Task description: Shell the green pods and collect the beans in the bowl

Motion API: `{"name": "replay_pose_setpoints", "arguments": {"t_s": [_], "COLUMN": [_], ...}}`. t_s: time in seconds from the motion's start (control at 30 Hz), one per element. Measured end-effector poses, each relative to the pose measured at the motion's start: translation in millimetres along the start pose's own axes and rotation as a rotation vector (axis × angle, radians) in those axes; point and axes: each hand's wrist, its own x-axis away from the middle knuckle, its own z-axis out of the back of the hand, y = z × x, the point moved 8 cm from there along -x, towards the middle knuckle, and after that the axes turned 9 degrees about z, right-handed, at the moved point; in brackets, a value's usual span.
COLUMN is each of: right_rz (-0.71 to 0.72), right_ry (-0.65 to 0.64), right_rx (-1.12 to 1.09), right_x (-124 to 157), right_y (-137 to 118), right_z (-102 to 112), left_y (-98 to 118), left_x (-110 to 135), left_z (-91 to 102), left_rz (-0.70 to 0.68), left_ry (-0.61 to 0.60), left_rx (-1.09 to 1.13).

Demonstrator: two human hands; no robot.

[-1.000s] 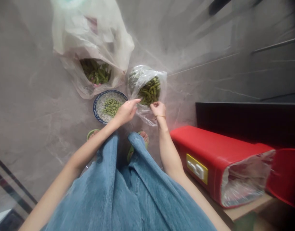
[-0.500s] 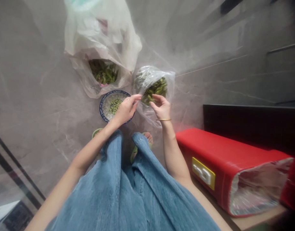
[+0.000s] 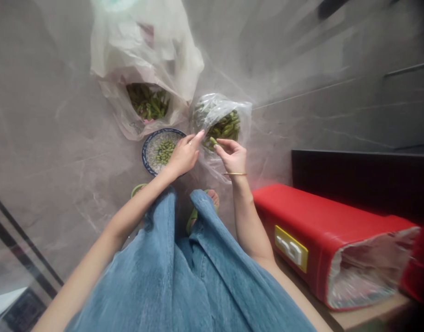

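Note:
My right hand pinches a green bean pod at the mouth of a small clear plastic bag full of pods. Beside it, my left hand reaches toward the same pod, its index finger stretched out to the bag's edge and the other fingers curled. Whether it grips anything I cannot make out. A blue-rimmed patterned plate with shelled green beans lies on the floor just left of my left hand. Behind the plate a large white plastic bag lies open, showing more pods.
I sit over a grey marble floor, with blue denim legs and green sandals below. A red box with a yellow latch and a plastic-lined open end stands at the right. A dark ledge runs behind it.
My right hand has turned from the bag's edge to pinch a pod from the clear bag. My left hand has stayed by the bag's mouth. The view shifted slightly.

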Motion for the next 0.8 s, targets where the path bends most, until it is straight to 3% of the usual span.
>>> {"name": "replay_pose_setpoints", "arguments": {"t_s": [0.1, 0.23, 0.37, 0.53, 0.67, 0.8], "right_rz": [-0.108, -0.317, -0.406, -0.47, -0.551, -0.675], "right_ry": [-0.092, -0.262, -0.265, -0.352, -0.362, -0.466], "right_rx": [-0.133, -0.366, -0.539, -0.551, -0.591, -0.582], "right_x": [3.3, 15.7, 25.9, 40.9, 54.2, 72.3], "right_y": [-0.6, -4.1, -8.3, -10.7, -9.6, -6.3], "right_z": [-8.1, -31.9, -53.8, -85.6, -106.8, -128.3], "left_y": [5.9, 10.9, 4.7, -10.3, -11.9, -15.7], "left_x": [2.0, 9.0, 22.0, 41.2, 55.5, 66.1], "left_z": [8.4, 12.5, 23.6, 37.1, 42.3, 45.5], "left_rz": [-0.072, -0.119, -0.103, -0.04, -0.107, -0.151], "left_ry": [0.021, -0.026, -0.016, -0.01, 0.063, 0.161], "left_rx": [0.066, -0.051, -0.114, -0.057, 0.009, -0.04]}}
